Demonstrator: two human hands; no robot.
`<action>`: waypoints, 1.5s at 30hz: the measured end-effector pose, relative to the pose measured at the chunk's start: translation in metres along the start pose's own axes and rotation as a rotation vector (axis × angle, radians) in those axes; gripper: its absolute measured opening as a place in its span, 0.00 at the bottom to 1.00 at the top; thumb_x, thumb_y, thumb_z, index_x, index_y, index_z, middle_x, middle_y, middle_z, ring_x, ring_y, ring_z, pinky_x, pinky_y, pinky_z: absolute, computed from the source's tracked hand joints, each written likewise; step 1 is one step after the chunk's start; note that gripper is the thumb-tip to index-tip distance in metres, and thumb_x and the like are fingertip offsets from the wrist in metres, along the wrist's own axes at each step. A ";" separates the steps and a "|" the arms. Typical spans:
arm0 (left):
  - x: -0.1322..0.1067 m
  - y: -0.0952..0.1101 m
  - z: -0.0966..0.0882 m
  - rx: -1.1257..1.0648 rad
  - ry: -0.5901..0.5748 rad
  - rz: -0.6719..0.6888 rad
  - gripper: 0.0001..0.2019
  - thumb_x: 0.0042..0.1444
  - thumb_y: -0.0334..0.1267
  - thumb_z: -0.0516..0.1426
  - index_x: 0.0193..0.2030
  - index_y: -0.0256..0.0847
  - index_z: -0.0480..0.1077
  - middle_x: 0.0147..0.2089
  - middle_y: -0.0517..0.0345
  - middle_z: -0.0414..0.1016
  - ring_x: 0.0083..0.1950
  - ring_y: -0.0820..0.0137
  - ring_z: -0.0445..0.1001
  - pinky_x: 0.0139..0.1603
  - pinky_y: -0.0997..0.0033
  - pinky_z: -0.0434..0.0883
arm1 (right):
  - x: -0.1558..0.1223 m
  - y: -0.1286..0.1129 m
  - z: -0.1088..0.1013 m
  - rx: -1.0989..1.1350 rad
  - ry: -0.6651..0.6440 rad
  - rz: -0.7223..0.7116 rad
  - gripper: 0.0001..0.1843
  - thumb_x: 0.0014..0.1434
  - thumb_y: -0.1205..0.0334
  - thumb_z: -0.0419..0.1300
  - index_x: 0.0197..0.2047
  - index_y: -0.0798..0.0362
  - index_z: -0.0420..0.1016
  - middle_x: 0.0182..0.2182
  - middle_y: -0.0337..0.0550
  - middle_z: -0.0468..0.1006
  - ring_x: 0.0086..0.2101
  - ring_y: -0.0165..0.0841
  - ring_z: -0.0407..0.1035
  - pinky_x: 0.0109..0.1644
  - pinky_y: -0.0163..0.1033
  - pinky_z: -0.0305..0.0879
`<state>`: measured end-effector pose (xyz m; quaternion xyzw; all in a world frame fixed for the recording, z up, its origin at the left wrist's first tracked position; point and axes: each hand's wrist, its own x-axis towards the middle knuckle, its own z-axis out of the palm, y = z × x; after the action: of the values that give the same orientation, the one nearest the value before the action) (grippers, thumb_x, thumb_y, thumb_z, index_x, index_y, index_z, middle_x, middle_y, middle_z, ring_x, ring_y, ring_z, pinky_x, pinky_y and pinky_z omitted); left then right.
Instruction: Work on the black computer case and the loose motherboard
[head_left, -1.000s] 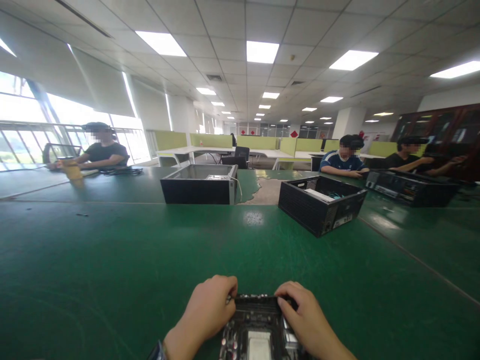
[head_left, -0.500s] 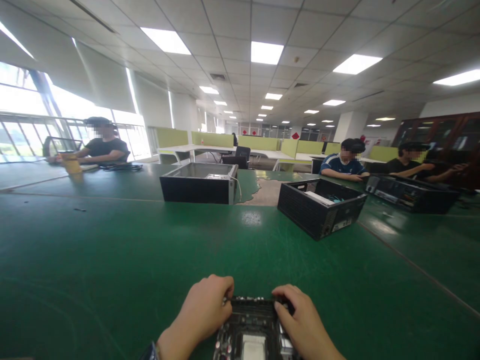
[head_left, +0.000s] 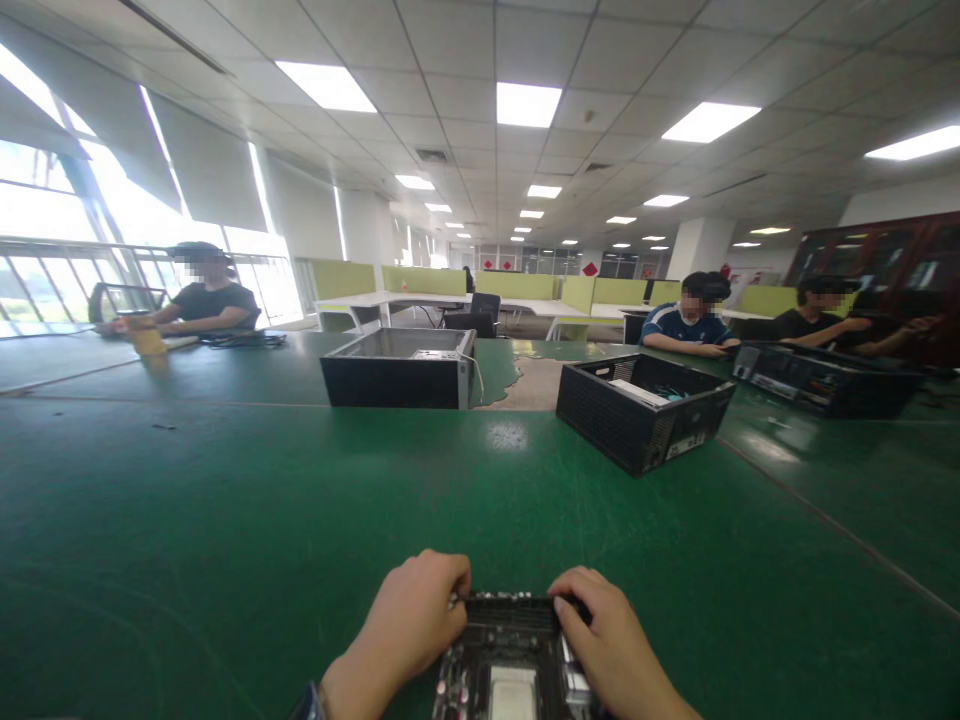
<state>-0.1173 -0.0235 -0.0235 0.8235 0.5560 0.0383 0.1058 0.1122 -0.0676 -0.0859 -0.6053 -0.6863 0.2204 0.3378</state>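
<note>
A dark computer motherboard lies at the bottom edge of the view, its near part cut off. A square silvery processor area shows in its middle, and long memory slots run across its far edge. My left hand is closed at the board's far left corner, with thumb and fingers pinched there. At the far right corner my right hand is closed too, its thumb on top of the edge. The exact parts under the fingertips are hidden.
On the green table stand an open dark computer case, a second case to its right and a third beyond. A yellow cup stands at the far left. Several people sit round the table.
The view has shifted very slightly. Both hands keep their places on the motherboard, with hardly any visible motion.
</note>
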 end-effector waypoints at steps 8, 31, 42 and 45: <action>0.000 -0.003 0.003 -0.021 0.025 0.021 0.11 0.44 0.30 0.51 0.30 0.46 0.72 0.34 0.58 0.76 0.38 0.65 0.72 0.36 0.69 0.62 | -0.003 -0.002 -0.001 -0.014 -0.003 -0.006 0.10 0.60 0.62 0.50 0.33 0.51 0.72 0.33 0.40 0.75 0.38 0.34 0.67 0.45 0.37 0.59; 0.002 -0.003 0.006 -0.010 0.038 0.005 0.10 0.44 0.31 0.50 0.30 0.47 0.71 0.34 0.57 0.75 0.37 0.64 0.72 0.35 0.68 0.62 | -0.001 -0.001 -0.001 0.005 -0.018 -0.020 0.10 0.58 0.64 0.51 0.35 0.50 0.75 0.34 0.41 0.76 0.40 0.34 0.67 0.47 0.37 0.59; 0.001 0.000 0.004 0.003 0.021 -0.016 0.09 0.43 0.31 0.51 0.29 0.46 0.69 0.33 0.57 0.75 0.36 0.65 0.71 0.33 0.69 0.59 | -0.001 0.000 -0.002 0.017 -0.026 -0.035 0.12 0.59 0.64 0.51 0.38 0.50 0.76 0.37 0.42 0.76 0.42 0.35 0.67 0.48 0.38 0.59; 0.002 0.000 0.004 0.010 0.020 -0.008 0.08 0.43 0.31 0.50 0.29 0.46 0.68 0.33 0.58 0.74 0.36 0.65 0.71 0.32 0.69 0.58 | -0.002 0.000 -0.001 0.025 -0.018 -0.046 0.12 0.60 0.63 0.50 0.39 0.50 0.76 0.37 0.42 0.77 0.42 0.35 0.67 0.49 0.38 0.59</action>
<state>-0.1162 -0.0223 -0.0274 0.8213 0.5607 0.0434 0.0964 0.1134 -0.0693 -0.0852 -0.5831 -0.7003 0.2264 0.3441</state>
